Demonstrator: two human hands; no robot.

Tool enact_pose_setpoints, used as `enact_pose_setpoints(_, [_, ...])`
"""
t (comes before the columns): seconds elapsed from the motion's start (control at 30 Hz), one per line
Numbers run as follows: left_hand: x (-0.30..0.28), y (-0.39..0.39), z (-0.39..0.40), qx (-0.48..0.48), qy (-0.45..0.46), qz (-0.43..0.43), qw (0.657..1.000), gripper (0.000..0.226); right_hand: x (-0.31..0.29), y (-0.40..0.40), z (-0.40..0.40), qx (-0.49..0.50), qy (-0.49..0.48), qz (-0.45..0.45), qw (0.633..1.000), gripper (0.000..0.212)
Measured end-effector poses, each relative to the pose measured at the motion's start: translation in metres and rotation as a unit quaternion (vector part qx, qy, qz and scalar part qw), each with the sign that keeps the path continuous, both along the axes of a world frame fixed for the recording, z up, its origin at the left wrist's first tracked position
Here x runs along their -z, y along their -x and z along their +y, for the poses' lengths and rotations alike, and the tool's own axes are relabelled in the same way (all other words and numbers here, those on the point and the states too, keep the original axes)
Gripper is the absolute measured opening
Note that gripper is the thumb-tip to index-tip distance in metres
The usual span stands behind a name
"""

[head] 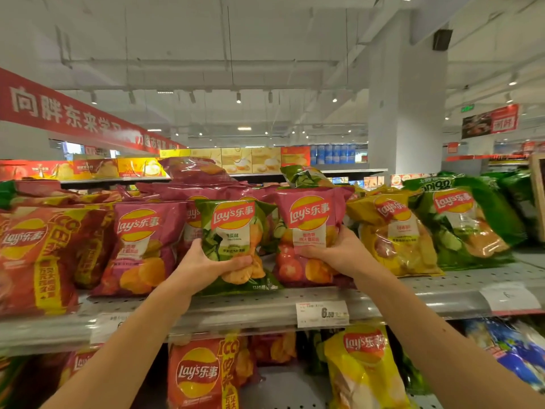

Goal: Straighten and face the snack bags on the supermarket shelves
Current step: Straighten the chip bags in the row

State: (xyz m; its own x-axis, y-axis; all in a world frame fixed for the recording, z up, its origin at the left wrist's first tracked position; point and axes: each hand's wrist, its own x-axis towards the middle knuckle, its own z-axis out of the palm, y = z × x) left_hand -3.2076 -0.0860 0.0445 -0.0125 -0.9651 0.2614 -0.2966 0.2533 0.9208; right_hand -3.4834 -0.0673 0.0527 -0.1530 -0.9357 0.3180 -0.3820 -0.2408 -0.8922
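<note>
My left hand (206, 262) grips the lower part of a green cucumber-flavour chip bag (233, 228), which stands upright with its front facing me on the grey top shelf (265, 308). My right hand (336, 252) grips a pink tomato-flavour chip bag (306, 219) just to its right, also upright and front-facing. Another pink bag (141, 246) leans beside the green one on the left. To the right of my right hand stand a yellow bag (392, 234) and a large green bag (460, 222).
Large red promotional bags (38, 255) fill the shelf's left end. More pink and green bags are piled behind the front row. A price tag (323, 313) sits on the shelf edge. The lower shelf holds a red bag (200, 376) and a yellow bag (365, 367).
</note>
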Motion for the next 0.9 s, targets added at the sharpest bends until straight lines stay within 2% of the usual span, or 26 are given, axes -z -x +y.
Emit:
enact_pose_setpoints(0.07, [-0.002,0.006,0.0,0.001,0.009,0.009,1.0,0.105,-0.006,0.008,0.007,0.033,0.033,0.025,0.999,0.097])
enact_pose_setpoints(0.27, [-0.004,0.051,-0.01,-0.011,0.007,0.014,1.0,0.117,-0.032,0.05,0.034,0.135,0.131,-0.024,0.982,0.092])
enact_pose_setpoints(0.4, [-0.003,0.09,-0.018,0.035,-0.005,-0.004,0.999,0.123,-0.03,0.086,0.056,0.117,0.142,-0.068,0.981,0.084])
enact_pose_setpoints(0.57, [-0.001,0.132,-0.031,0.07,-0.025,-0.025,0.997,0.115,-0.015,0.11,0.079,0.085,0.145,-0.082,0.982,0.053])
enact_pose_setpoints(0.8, [-0.001,0.149,-0.039,0.08,-0.085,-0.054,0.992,0.14,0.003,0.11,0.091,0.065,0.113,-0.078,0.988,0.043])
enact_pose_setpoints(0.9, [-0.004,0.142,-0.036,0.109,-0.102,-0.039,0.988,0.139,0.005,0.098,0.091,0.048,0.101,-0.081,0.99,0.042])
